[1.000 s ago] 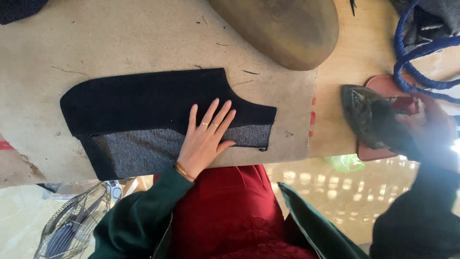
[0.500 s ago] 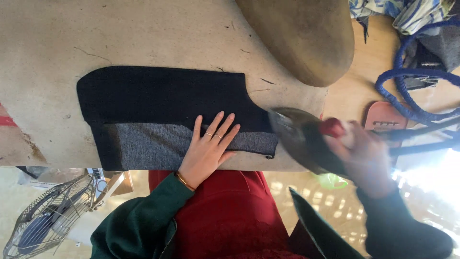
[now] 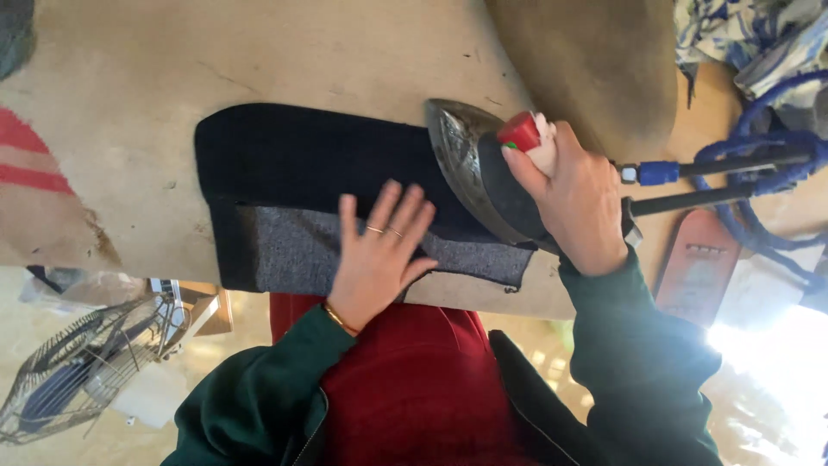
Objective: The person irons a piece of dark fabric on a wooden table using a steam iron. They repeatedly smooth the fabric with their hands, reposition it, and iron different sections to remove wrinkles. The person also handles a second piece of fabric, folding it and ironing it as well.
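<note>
A dark navy fabric piece [image 3: 293,155] lies flat on the beige padded table [image 3: 259,52], with a grey woven section [image 3: 285,250] along its near edge. My left hand [image 3: 379,255] rests flat on the fabric, fingers spread, across the line between navy and grey. My right hand [image 3: 573,203] grips the handle of a heavy metal iron [image 3: 470,168] with a red knob. The iron sits on the right end of the fabric, its pointed tip toward the left.
An olive pressing cushion [image 3: 595,60] lies at the back right. A blue cord [image 3: 763,155] coils at the right, beside a red iron rest [image 3: 699,267] and patterned cloth [image 3: 742,34]. A wire fan [image 3: 69,371] stands on the floor, lower left.
My right hand has carried the iron from the red rest at the right over to the fabric's right end. My left hand has stayed flat on the fabric.
</note>
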